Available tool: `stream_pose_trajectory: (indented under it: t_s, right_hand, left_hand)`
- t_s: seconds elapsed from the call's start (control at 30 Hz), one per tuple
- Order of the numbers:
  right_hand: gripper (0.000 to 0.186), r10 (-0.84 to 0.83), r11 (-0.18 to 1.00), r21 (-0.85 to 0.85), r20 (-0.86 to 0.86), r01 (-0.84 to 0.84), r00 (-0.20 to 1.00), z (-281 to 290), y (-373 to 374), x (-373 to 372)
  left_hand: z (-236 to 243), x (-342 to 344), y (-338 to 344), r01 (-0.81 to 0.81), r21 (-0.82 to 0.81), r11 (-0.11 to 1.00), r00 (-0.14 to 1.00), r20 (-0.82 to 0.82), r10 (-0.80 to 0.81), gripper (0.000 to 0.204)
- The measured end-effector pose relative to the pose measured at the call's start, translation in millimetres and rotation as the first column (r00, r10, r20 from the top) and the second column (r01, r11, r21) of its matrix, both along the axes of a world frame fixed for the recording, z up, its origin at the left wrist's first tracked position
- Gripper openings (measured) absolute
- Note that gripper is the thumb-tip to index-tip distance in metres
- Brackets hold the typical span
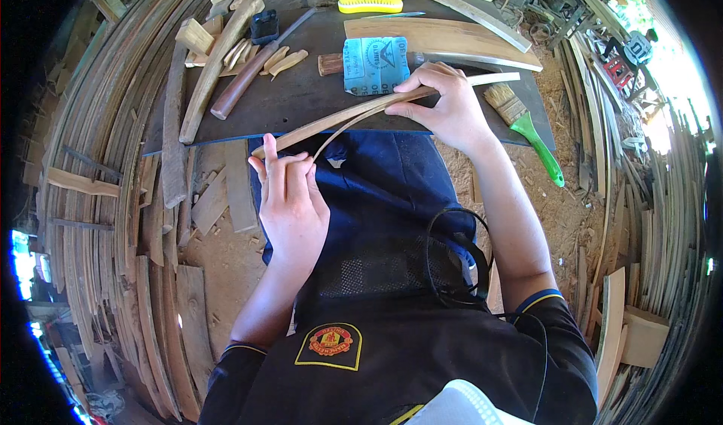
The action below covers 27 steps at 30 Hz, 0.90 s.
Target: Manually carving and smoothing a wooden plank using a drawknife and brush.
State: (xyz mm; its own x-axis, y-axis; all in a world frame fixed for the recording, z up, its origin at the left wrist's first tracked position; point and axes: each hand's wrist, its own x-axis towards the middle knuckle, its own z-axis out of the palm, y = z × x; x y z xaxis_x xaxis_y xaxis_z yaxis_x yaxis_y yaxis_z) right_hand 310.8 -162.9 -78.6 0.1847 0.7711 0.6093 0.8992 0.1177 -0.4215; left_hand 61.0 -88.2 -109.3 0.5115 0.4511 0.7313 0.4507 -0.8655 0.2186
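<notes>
Feed notes, my end: two hands, one wooden strip slanting between their fingers. Right hand pinches it, thumb on the near side; left hand holds its lower end in bent fingers. One thin curved strip bows beneath, between both sets of fingers. I log, beyond the right fingers, one blue sheet, one yellow brush; to their right, one green-handled paintbrush; beyond the left fingers, one wooden-handled tool
</notes>
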Motion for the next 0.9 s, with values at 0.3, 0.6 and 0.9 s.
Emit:
stream_pose_trajectory:
  t_s: [0.3,0.6,0.9]
  right_hand:
    - [0.026,0.005,0.999,-0.044,-0.094,-0.009,0.996,3,3,0]
    - [0.026,0.011,0.999,0.049,0.027,-0.012,1.000,-3,1,-2]
    - [0.032,-0.125,0.989,0.092,0.100,0.116,0.987,-3,0,-3]
  left_hand:
    - [3,0,-1,0.009,-0.009,1.000,1.000,-0.024,-0.009,0.006]
    - [17,-10,19,0.039,-0.109,0.993,0.993,0.117,-0.026,0.006]
    - [27,-12,47,0.078,-0.180,0.981,0.967,0.251,-0.031,0.013]
